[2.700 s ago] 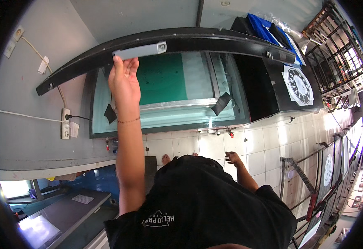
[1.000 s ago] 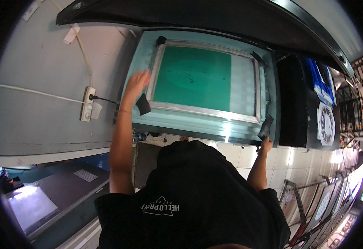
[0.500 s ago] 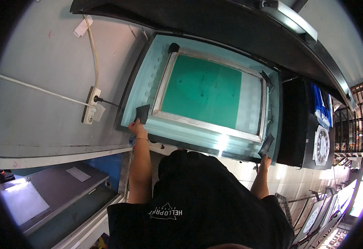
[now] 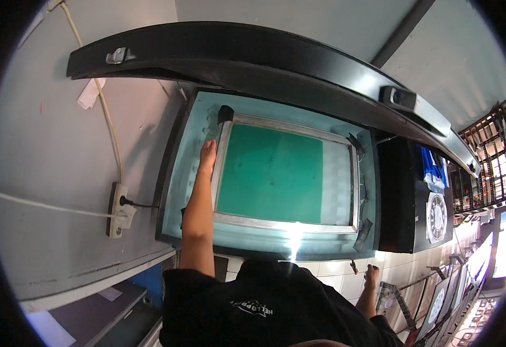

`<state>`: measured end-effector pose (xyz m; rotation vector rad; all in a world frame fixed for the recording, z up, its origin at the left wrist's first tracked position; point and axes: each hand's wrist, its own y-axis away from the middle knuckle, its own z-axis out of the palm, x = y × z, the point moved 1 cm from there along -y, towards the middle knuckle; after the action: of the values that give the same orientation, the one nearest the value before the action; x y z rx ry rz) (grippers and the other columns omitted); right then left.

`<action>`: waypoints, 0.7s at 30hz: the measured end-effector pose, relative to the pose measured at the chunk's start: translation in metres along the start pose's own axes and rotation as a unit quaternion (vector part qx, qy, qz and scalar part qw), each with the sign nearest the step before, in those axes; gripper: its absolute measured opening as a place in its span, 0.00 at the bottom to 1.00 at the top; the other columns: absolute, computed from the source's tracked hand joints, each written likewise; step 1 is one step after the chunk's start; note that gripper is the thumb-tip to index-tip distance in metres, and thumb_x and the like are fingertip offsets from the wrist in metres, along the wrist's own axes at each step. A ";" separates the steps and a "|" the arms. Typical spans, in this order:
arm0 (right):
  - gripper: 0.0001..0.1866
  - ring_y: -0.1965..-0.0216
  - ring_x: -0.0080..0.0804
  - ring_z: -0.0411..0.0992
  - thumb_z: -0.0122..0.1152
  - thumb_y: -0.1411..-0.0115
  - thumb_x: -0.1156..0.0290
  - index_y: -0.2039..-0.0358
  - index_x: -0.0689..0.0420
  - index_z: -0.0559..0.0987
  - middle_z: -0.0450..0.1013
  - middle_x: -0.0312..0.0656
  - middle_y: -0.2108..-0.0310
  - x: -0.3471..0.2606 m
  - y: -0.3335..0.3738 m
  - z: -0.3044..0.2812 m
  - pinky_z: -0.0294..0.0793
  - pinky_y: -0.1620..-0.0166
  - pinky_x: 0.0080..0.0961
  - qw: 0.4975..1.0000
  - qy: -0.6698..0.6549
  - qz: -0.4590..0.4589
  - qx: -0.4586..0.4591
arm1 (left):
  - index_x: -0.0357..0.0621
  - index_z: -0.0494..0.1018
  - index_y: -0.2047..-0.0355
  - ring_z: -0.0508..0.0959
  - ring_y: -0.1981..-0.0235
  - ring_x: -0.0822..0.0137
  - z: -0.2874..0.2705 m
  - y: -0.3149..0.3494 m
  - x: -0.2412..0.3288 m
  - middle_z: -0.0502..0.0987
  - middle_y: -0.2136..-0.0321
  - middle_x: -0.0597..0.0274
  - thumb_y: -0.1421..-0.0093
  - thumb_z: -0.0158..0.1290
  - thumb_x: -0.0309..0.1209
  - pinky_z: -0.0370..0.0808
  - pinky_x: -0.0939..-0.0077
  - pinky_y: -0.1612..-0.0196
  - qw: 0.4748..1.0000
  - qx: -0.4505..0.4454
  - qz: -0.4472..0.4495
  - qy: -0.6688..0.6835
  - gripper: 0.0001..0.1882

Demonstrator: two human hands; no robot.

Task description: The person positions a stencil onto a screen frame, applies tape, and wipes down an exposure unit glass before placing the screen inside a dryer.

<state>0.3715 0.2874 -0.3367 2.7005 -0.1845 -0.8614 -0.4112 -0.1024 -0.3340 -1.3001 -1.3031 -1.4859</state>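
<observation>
A screen-printing frame (image 4: 287,224) with a pale, worn border lies flat on the glass bed of a dark-edged exposure unit. Green coating (image 4: 270,173) covers most of its mesh, with a clear strip at the right. Beside the frame's left bar, my left hand (image 4: 208,155) reaches forward over the glass, fingers stretched out and seen edge-on. My right hand (image 4: 371,274) is off the unit's near right corner, fingers curled, with nothing visible in them. Black pads sit at the frame's corners: far left (image 4: 225,114), far right (image 4: 355,143) and near right (image 4: 364,234). My left forearm mostly hides the near left one.
The unit's black lid (image 4: 253,49) stands raised along the far side. A power strip (image 4: 117,211) with a plugged cable hangs on the left wall. To the right is a black cabinet (image 4: 397,196) bearing a blue cloth (image 4: 432,168) and a round printed sheet (image 4: 436,217).
Both hands have let go of the near black pads. The left went forward along the frame's left bar; the right drew back past the unit's edge. The view has shifted, showing more lid.
</observation>
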 end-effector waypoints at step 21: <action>0.14 0.83 0.27 0.63 0.52 0.48 0.61 0.71 0.61 0.73 0.65 0.37 0.84 -0.021 0.044 -0.049 0.63 0.80 0.26 0.999 -0.006 -0.043 -0.017 | 0.50 0.56 0.42 0.58 0.44 0.59 0.033 -0.105 0.010 0.57 0.43 0.62 0.40 0.37 0.50 0.54 0.59 0.46 0.947 0.123 -0.195 0.225 0.29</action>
<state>0.3815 0.2619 -0.2733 2.6892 -0.0548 -0.8979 -0.5074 -0.0494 -0.3472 -0.5123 -1.4237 -1.6934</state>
